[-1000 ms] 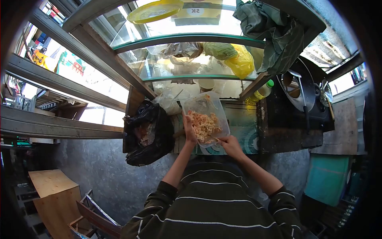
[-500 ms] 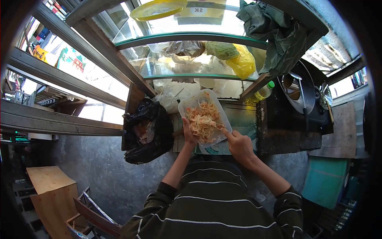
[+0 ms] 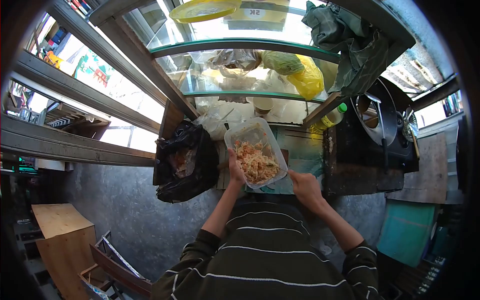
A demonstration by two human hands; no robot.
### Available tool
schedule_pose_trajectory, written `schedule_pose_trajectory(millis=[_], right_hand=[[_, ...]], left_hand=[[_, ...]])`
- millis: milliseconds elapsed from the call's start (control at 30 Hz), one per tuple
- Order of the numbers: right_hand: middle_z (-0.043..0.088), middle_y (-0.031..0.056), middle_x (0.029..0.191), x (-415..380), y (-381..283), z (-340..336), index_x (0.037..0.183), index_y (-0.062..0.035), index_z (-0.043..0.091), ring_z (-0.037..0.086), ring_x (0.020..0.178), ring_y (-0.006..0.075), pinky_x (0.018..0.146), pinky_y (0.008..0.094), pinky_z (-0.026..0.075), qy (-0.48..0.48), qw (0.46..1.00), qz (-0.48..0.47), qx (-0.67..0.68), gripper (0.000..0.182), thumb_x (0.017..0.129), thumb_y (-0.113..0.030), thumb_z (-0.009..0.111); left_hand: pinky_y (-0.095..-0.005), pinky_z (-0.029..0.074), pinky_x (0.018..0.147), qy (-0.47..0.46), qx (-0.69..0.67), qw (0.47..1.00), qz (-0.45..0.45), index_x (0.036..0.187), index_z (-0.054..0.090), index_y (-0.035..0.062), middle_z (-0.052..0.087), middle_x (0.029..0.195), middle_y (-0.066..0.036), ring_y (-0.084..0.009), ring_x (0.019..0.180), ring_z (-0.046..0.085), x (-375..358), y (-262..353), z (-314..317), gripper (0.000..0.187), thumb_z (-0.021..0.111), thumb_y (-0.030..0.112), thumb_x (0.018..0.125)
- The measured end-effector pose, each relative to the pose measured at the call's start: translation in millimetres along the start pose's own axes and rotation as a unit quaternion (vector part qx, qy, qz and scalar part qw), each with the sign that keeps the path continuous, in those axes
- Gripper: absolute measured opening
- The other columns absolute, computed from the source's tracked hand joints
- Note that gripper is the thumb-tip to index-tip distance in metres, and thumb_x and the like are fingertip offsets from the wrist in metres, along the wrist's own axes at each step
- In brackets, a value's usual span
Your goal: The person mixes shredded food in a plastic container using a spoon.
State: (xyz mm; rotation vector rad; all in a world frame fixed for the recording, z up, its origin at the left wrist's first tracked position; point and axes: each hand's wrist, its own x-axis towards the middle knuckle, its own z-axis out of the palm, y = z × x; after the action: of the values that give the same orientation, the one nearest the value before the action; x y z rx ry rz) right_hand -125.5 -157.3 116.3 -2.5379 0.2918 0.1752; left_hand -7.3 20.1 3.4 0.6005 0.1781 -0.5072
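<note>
A clear plastic container is held tilted in front of my body, with a shredded orange and pale mix gathered in its lower part. My left hand grips the container's left side, thumb up along the wall. At the lower right corner is my right hand, its fingers closed and pressed together; what they hold is too small to make out. Just left of the container, a black plastic bag lies open with scraps inside.
Glass shelves above hold a cabbage and a yellow bag. A paper cup stands behind the container. On the right are a green-capped bottle and a stove with a wok. A wooden box stands lower left.
My right hand has drawn slightly right and down, from over the mix to the container's corner. The mix lies lower in the container, and the paper cup shows more clearly.
</note>
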Motion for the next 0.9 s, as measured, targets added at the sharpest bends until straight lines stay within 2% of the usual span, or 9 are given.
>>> schedule_pose_trajectory(millis=[133, 200, 267, 333, 433, 500, 667, 833, 900], right_hand=[[0.057, 0.0209, 0.062, 2, -31, -45, 0.091, -0.0101, 0.061, 0.057, 0.06, 0.0394, 0.054, 0.0474, 0.045, 0.02, 1.0, -0.012, -0.004, 0.016, 0.081, -0.017, 0.049], [0.056, 0.0205, 0.062, 5, -35, -29, 0.092, -0.0084, 0.061, 0.057, 0.06, 0.0383, 0.054, 0.046, 0.045, 0.0, 1.0, -0.023, 0.001, 0.018, 0.08, -0.016, 0.05], [0.056, 0.0201, 0.062, 9, -36, 4, 0.092, -0.0066, 0.062, 0.057, 0.061, 0.0372, 0.054, 0.0446, 0.045, -0.018, 0.999, -0.03, 0.007, 0.019, 0.08, -0.016, 0.052], [0.055, 0.0215, 0.06, 12, -37, 38, 0.094, -0.007, 0.06, 0.057, 0.06, 0.0383, 0.053, 0.0465, 0.045, -0.036, 0.995, 0.002, -0.091, 0.02, 0.08, -0.016, 0.049], [0.056, 0.022, 0.06, 20, -35, 32, 0.092, -0.0059, 0.057, 0.057, 0.06, 0.0398, 0.053, 0.0483, 0.046, -0.028, 0.999, -0.017, -0.039, 0.019, 0.08, -0.015, 0.047], [0.056, 0.0219, 0.06, 8, -51, 12, 0.09, -0.0056, 0.057, 0.057, 0.06, 0.04, 0.053, 0.0485, 0.046, -0.021, 0.999, -0.016, -0.03, 0.018, 0.08, -0.015, 0.046], [0.056, 0.0213, 0.061, 4, -46, 35, 0.091, -0.0063, 0.058, 0.057, 0.06, 0.04, 0.054, 0.0481, 0.046, -0.039, 0.997, 0.002, -0.07, 0.018, 0.081, -0.017, 0.046], [0.057, 0.0215, 0.062, 2, -53, -4, 0.089, -0.0064, 0.059, 0.057, 0.062, 0.0404, 0.056, 0.0466, 0.047, -0.026, 0.999, -0.008, 0.016, 0.018, 0.081, -0.016, 0.046], [0.057, 0.0218, 0.063, -5, -47, 20, 0.088, -0.0065, 0.06, 0.057, 0.062, 0.0406, 0.057, 0.0469, 0.047, -0.049, 0.998, 0.0, -0.04, 0.018, 0.081, -0.016, 0.047]], left_hand=[[-0.0369, 0.039, 0.091, -0.034, 0.003, 0.999, 0.014, 0.131, 0.027, 0.0045, 0.041, 0.125, -0.012, -0.0244, 0.111, 0.045, -3, 3, 8, 0.069, 0.037, 0.056, 0.086], [-0.038, 0.039, 0.093, 0.027, 0.052, 0.998, 0.021, 0.13, 0.028, 0.0037, 0.042, 0.125, -0.012, -0.0261, 0.112, 0.045, 6, -10, -14, 0.069, 0.036, 0.056, 0.086], [-0.0383, 0.038, 0.093, 0.022, 0.03, 0.999, 0.038, 0.131, 0.028, 0.004, 0.041, 0.125, -0.012, -0.0265, 0.113, 0.044, -1, -14, 0, 0.069, 0.036, 0.056, 0.086], [-0.0387, 0.038, 0.094, 0.019, 0.009, 0.998, 0.054, 0.131, 0.028, 0.0044, 0.041, 0.126, -0.012, -0.0269, 0.113, 0.044, -9, -12, 19, 0.069, 0.036, 0.056, 0.086], [-0.0388, 0.037, 0.094, 0.005, -0.03, 0.998, 0.063, 0.131, 0.028, 0.0049, 0.04, 0.127, -0.011, -0.0262, 0.113, 0.044, -14, -9, 29, 0.067, 0.035, 0.055, 0.087], [-0.0387, 0.037, 0.095, 0.058, 0.011, 0.993, 0.107, 0.131, 0.028, 0.0051, 0.041, 0.127, -0.011, -0.0254, 0.113, 0.044, -12, -11, 26, 0.066, 0.034, 0.054, 0.088], [-0.0375, 0.036, 0.095, 0.034, -0.008, 0.996, 0.078, 0.131, 0.028, 0.0046, 0.042, 0.126, -0.011, -0.025, 0.113, 0.044, -1, -23, -3, 0.066, 0.033, 0.054, 0.088], [-0.0362, 0.036, 0.095, 0.048, 0.026, 0.993, 0.106, 0.131, 0.027, 0.0047, 0.041, 0.126, -0.011, -0.0243, 0.112, 0.045, -9, -13, 14, 0.067, 0.034, 0.054, 0.087], [-0.0365, 0.037, 0.094, 0.032, -0.003, 0.996, 0.083, 0.131, 0.028, 0.0052, 0.041, 0.126, -0.011, -0.0247, 0.112, 0.045, -11, -7, 23, 0.066, 0.036, 0.054, 0.087]])
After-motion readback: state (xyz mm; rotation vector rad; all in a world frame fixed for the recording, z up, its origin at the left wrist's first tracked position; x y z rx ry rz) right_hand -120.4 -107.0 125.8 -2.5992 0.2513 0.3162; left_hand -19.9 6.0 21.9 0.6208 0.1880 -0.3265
